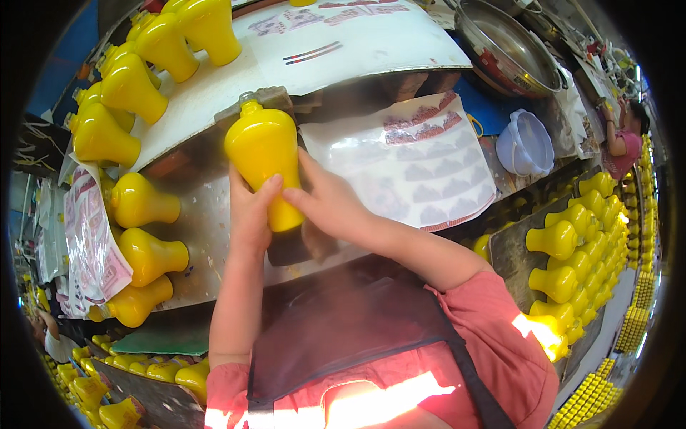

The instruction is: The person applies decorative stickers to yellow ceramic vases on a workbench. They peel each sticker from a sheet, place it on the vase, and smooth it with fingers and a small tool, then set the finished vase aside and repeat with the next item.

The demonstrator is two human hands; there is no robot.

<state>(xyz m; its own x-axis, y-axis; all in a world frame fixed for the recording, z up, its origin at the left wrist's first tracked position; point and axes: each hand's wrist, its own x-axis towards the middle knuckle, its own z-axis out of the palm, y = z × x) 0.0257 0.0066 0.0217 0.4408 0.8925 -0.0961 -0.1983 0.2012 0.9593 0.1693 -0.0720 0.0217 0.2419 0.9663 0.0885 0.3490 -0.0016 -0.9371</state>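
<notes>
A glossy yellow bottle (pixel 261 139) with broad shoulders, a short neck and a tapering lower body is between my hands. Its neck points away from me, against a worn block (pixel 279 98) at the table's edge. My left hand (pixel 249 211) wraps its lower left side. From the right, my right hand (pixel 325 196) grips it, and both thumbs press on the front of the narrow part. Just right of the bottle lies a printed decal sheet (pixel 436 164) with rows of red and grey patterns.
Several yellow bottles (pixel 146 200) stand along the left side and far left. A white board (pixel 357 61) carries decal strips (pixel 313 53). A metal basin (pixel 500 43) and a lilac bucket (pixel 525 146) sit at right, beyond racked bottles (pixel 557 239). Another person (pixel 625 146) is at far right.
</notes>
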